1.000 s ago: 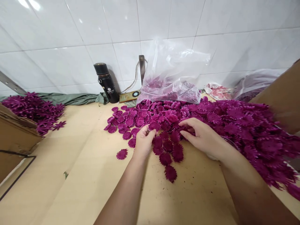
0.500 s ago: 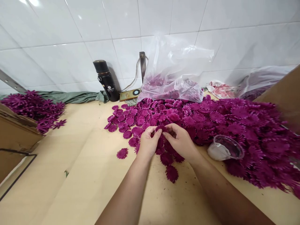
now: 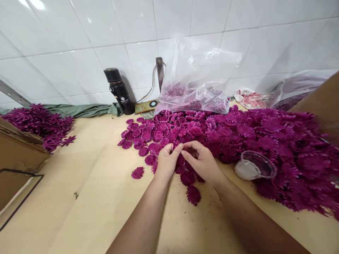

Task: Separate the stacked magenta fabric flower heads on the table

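My left hand (image 3: pixel 168 159) and my right hand (image 3: pixel 200 159) meet at the fingertips, over the near edge of a heap of purple artificial flower petals (image 3: pixel 246 128). These are flat round pieces with fringed edges. The left thumb and fingers are closed in a pinch, with a bit of a purple petal piece showing between them. My right thumb and forefinger are pinched against the left fingertips; what lies between them is mostly hidden. Several loose petal pieces (image 3: pixel 193 195) lie below the hands, and one (image 3: pixel 137 173) lies apart to the left.
A clear plastic cup (image 3: pixel 266 165) with something white inside leans on the heap at right. Behind stand a plastic bag (image 3: pixel 197 84), a black bottle (image 3: pixel 121 93) and a gold-coloured device (image 3: pixel 146 107). Star-shaped purple pieces (image 3: pixel 50 123) lie left, by a cardboard box (image 3: pixel 19 155).
The purple piece between my fingertips shows less than before. Both hands have barely moved, and the view has shifted slightly.
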Motion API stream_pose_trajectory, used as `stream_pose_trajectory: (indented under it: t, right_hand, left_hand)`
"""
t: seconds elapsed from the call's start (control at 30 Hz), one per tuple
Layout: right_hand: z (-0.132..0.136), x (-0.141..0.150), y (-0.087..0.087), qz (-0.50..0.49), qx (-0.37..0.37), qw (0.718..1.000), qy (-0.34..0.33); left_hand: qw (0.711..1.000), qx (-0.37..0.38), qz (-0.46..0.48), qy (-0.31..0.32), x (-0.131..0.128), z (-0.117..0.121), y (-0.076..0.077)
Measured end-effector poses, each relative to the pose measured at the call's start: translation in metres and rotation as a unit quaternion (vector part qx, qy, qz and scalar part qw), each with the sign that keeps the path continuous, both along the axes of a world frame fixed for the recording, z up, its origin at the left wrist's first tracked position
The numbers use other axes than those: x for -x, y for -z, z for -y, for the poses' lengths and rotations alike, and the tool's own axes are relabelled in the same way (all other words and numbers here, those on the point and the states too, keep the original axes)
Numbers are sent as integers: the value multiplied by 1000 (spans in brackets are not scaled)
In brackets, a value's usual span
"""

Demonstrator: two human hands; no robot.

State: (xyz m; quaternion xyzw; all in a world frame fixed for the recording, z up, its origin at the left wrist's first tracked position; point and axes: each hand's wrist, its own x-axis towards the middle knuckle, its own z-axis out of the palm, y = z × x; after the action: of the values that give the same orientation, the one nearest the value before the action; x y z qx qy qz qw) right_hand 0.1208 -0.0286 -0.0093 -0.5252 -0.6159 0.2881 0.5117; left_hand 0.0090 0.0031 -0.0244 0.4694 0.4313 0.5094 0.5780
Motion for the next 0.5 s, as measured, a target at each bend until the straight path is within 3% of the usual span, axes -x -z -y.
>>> stream_pose_trajectory:
  t: [0.13, 0.27, 0.43, 0.5]
  right_hand:
    - [-1, -5, -4, -52, 35, 998, 0]
    - [-2, -9, -8, -144, 41, 987, 60]
    - [-1, -6, -11, -228, -18, 960, 162]
    - [-1, -6, -12, -238, -33, 955, 173]
  left_hand:
    - [999, -19, 12, 32, -2, 4, -3]
    - [998, -39, -6, 51, -6, 9, -7]
    - [998, -47, -11, 36, -13, 15, -10]
    - [998, -48, -10, 34, -14, 16, -10]
